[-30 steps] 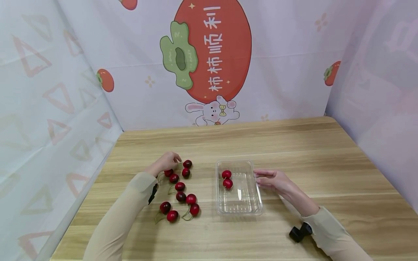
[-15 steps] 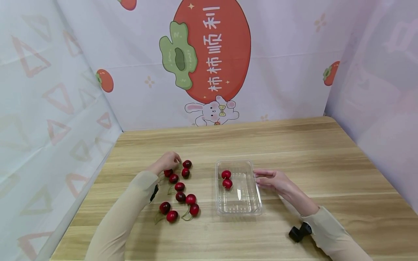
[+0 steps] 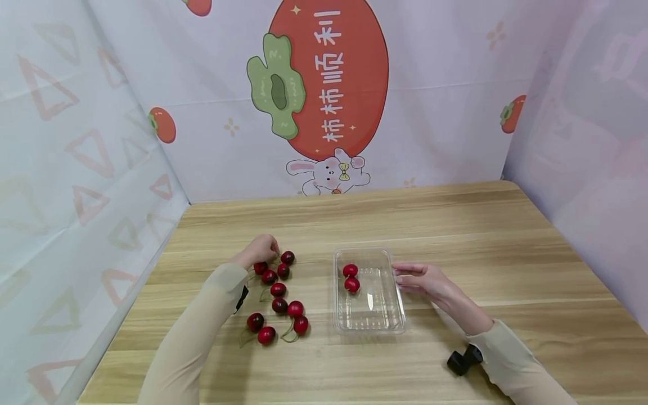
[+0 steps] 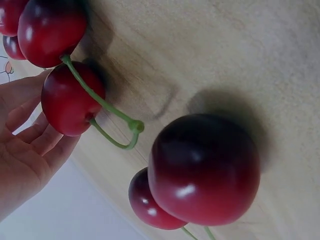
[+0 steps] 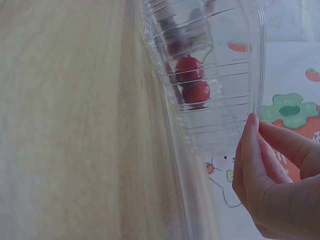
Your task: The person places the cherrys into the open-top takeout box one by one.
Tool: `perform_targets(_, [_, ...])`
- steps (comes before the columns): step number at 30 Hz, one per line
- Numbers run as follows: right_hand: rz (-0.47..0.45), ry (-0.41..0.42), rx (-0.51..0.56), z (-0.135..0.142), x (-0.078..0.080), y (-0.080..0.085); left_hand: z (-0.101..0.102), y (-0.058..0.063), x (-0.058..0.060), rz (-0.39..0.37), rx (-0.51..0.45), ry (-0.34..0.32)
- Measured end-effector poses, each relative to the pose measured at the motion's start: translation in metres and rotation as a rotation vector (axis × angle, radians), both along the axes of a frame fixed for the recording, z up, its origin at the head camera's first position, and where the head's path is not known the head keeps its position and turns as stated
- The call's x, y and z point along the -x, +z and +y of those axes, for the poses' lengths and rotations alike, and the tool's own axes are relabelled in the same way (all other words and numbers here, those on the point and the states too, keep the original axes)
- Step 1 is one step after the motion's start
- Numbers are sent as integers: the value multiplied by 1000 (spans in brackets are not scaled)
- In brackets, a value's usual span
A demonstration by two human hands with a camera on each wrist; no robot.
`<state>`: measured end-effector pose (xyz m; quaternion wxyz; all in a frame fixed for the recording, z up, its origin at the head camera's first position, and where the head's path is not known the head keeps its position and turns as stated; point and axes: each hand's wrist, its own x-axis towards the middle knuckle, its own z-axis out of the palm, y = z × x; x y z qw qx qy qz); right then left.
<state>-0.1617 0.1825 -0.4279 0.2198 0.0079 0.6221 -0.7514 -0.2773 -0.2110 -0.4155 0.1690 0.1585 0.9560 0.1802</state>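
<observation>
In the head view my left hand (image 3: 259, 251) is at the back of a loose group of cherries, its fingers curled at the stem of a dark red pair (image 3: 287, 257). From the left wrist, the hand (image 4: 25, 155) reaches in behind a joined pair of cherries (image 4: 70, 102), which hides its fingertips. A clear plastic container (image 3: 369, 330) stands right of the group with two red cherries (image 3: 351, 284) inside. My right hand (image 3: 430, 284) pinches its right rim between thumb and fingers, as the right wrist view shows the hand (image 5: 275, 180) doing.
Several more cherries (image 3: 266, 336), mostly in stemmed pairs, lie on the wooden table (image 3: 455, 225) between the left forearm and the container. Printed cloth (image 3: 435, 112) walls the table at the back and both sides. Black wrist devices (image 3: 464, 360) sit at the cuffs.
The left fingers have curled in, and the pair of cherries at them has shifted slightly left and toward me. The right hand and container have stayed in place.
</observation>
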Motion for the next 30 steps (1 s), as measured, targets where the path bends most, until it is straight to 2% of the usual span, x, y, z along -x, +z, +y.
perform_targets(2, [2,1,-5,0,0,0,-18,-33,23,42,-59,-63])
perform_targets(4, [-1,-3,-3,0,0,0,-37,-71,51,68,-67,-106])
perform_targets(6, [-8,-10,-3,0,1,0,-59,-115,82,113,-81,-141])
perform_targets(7, [-10,-10,-1,0,1,0,-70,-139,101,117,-77,-133])
perform_targets(8, [-8,-7,1,0,1,0,-73,-150,109,119,-40,-109])
perform_targets(10, [-9,-7,5,0,0,1,-78,-164,119,114,-17,-67])
perform_targets(11, [-14,-10,3,0,1,1,-84,-179,128,141,-26,-67])
perform_targets(14, [-19,-10,4,0,0,1,-102,-223,158,133,-22,-41])
perform_targets(15, [-22,-12,3,0,0,1,-106,-233,164,125,-31,-44])
perform_targets(16, [-25,-13,2,0,0,1,-115,-253,179,122,-40,-52])
perform_targets(17, [-25,-12,1,0,0,1,-122,-267,189,128,-49,-57])
perform_targets(18, [-24,-12,0,0,0,1,-124,-272,193,129,-62,-62])
perform_targets(19, [-23,-12,1,0,0,0,-125,-271,192,134,-81,-67])
perform_targets(20, [-23,-12,2,0,0,0,-122,-262,186,137,-108,-75])
perform_targets(22, [-21,-11,4,0,1,0,-109,-233,167,120,-142,-63])
perform_targets(24, [-21,-12,9,0,1,-1,-87,-180,130,107,-186,-65])
perform_targets(27, [-25,-13,14,0,1,-1,-45,-86,65,36,-224,-17])
perform_targets(29, [-27,-15,17,0,1,-1,-21,-35,29,0,-269,13])
perform_targets(30, [-28,-16,16,0,1,-2,-12,-16,16,-17,-280,30])
